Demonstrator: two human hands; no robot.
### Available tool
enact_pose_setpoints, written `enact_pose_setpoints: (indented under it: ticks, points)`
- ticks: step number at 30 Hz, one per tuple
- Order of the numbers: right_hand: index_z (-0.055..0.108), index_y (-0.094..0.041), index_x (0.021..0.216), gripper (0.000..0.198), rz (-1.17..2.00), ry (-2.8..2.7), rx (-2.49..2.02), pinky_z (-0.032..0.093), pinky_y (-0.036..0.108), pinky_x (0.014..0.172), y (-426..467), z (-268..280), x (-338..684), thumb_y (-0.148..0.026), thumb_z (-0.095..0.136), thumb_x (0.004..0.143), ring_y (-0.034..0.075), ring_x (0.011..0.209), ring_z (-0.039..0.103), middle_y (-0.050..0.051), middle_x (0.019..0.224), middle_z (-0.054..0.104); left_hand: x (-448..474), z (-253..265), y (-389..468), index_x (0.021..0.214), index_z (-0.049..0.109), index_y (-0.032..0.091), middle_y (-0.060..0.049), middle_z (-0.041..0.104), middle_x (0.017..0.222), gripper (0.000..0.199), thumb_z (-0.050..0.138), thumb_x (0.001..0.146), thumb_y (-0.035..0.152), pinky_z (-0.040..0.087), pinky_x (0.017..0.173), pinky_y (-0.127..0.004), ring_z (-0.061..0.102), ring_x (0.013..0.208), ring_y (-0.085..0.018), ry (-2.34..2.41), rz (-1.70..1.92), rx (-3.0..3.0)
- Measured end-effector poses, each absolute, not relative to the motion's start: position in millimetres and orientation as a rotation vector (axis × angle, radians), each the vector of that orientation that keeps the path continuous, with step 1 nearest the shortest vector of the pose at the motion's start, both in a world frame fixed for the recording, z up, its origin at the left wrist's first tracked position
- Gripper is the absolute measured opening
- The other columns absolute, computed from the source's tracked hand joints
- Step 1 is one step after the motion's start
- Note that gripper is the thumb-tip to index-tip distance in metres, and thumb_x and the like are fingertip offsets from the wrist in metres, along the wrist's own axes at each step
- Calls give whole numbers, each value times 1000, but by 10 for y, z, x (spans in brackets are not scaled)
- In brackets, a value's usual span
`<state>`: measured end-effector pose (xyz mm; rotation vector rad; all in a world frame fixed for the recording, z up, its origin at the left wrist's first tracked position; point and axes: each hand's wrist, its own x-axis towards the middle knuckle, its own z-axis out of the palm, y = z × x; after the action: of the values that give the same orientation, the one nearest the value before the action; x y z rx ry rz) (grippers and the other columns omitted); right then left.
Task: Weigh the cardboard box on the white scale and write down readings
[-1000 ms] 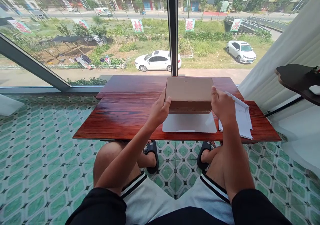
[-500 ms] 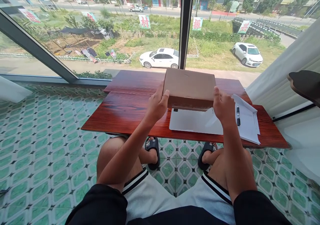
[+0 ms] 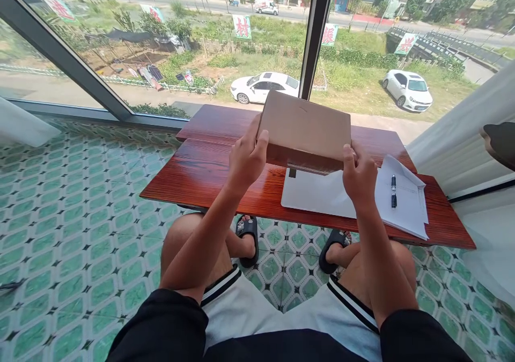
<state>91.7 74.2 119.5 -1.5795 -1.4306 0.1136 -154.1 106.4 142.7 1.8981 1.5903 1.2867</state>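
A brown cardboard box (image 3: pixel 306 125) is held up above the table, its right end a little lower than its left. My left hand (image 3: pixel 247 155) grips the left end, thumb on the near edge and fingers mostly hidden behind the side. On the right end my right hand (image 3: pixel 359 174) is closed in the same way, thumb at the near corner. Below the box a flat silver-grey panel, like a closed laptop (image 3: pixel 316 194), lies on the wood, partly covered from view by the box and my right arm.
The dark red wooden table (image 3: pixel 193 177) stands before my knees, against tall windows. White papers (image 3: pixel 410 201) with a black pen (image 3: pixel 394 191) on them lie at its right. A pale curtain (image 3: pixel 462 137) hangs at the right, with a dark curved object (image 3: pixel 501 145) near it.
Both hands still hold the box. It has risen slightly and tilted, the left end now higher than the right. The whole view has turned a little.
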Motion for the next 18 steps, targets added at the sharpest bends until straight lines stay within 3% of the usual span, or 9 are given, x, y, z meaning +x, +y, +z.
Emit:
enact_pose_setpoints:
  ticks: [9,18]
  points:
    - [58,-17,142,67,501,-1411,-1361,58,41,82,722,1056,743,-60,57,90,28,98,72,11,109,76,-1690,1560,1028,146,54,33,-4,66,138,52,37,99,44,41,108,-47,60,126,-32,1741,1365,1867]
    - [36,-16,158,92,879,-1423,-1130,58,44,98,733,897,565,-62,68,85,30,115,67,13,127,70,-1866,1663,981,144,57,38,-3,72,128,55,40,95,57,43,107,-50,60,124,-34,1915,1392,1867]
